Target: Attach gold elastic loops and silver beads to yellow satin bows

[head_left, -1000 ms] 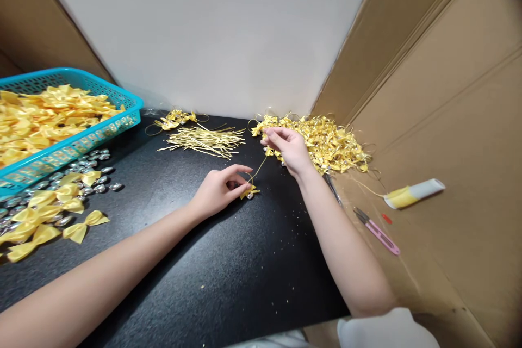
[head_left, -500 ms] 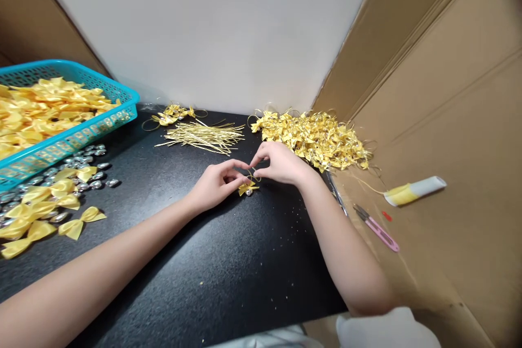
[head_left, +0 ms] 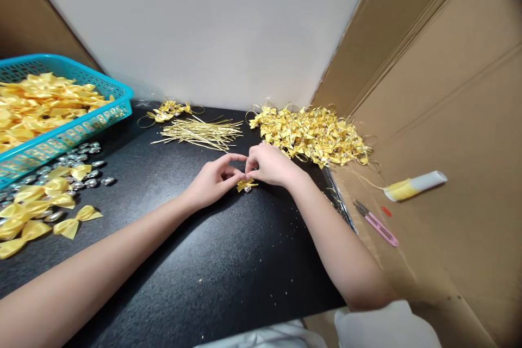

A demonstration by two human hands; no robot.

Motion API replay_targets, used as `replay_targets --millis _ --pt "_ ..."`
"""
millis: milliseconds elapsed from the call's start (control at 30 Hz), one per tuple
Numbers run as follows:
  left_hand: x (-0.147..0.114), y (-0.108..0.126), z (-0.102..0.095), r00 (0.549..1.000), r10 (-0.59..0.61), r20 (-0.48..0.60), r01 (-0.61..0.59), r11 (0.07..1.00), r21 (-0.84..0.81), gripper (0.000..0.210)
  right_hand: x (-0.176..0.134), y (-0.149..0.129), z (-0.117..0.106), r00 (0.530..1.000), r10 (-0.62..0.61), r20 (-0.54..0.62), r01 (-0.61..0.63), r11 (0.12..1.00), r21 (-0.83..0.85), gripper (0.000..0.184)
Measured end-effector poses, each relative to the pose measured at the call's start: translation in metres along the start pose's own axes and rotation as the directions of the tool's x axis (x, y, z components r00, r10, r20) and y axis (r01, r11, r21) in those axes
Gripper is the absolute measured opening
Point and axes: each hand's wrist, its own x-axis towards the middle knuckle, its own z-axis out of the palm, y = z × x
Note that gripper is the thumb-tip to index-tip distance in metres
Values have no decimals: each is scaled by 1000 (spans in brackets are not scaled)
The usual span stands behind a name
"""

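My left hand (head_left: 215, 178) and my right hand (head_left: 272, 166) meet over the black table, fingertips pinched close together. Just below them hangs or rests a small yellow ribbon bow (head_left: 247, 184) with a silver bead (head_left: 247, 189) at its middle. Both hands are closed on the thin gold cord of this bow, which their fingers now mostly hide. Behind the left hand lies a bundle of cut gold cords (head_left: 199, 133). Past the right hand spreads a heap of finished bows with beads and cord loops (head_left: 312, 133).
A turquoise basket (head_left: 122, 99) full of yellow bows stands at left. Loose bows (head_left: 77, 221) and silver beads (head_left: 93, 174) lie before it. A few looped bows (head_left: 169, 111) sit at the back. On cardboard at right are pink thread snips (head_left: 377, 224) and a yellow-and-white roll (head_left: 416, 186).
My fingertips have come together just above the bow, and the cord loop that showed between them is now mostly covered. The whole view has shifted slightly.
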Motion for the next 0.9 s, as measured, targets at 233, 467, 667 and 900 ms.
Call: replay_targets --millis 233,467,667,900 --pt "0 1 -1 991 7 -134 -2 999 37 32 -2 3 -6 1000 -28 2 28 999 18 2" --pt "1 5 -3 978 199 -69 -174 948 267 18 -4 0 -10 999 -9 41 8 1000 12 4" --pt "2 2 -3 966 257 -42 -226 908 354 20 -4 -1 -11 998 -1 55 0 1000 22 4" --pt "1 1 -6 965 258 45 -249 849 465 20 -3 1 -11 998 8 63 -11 999 47 4"
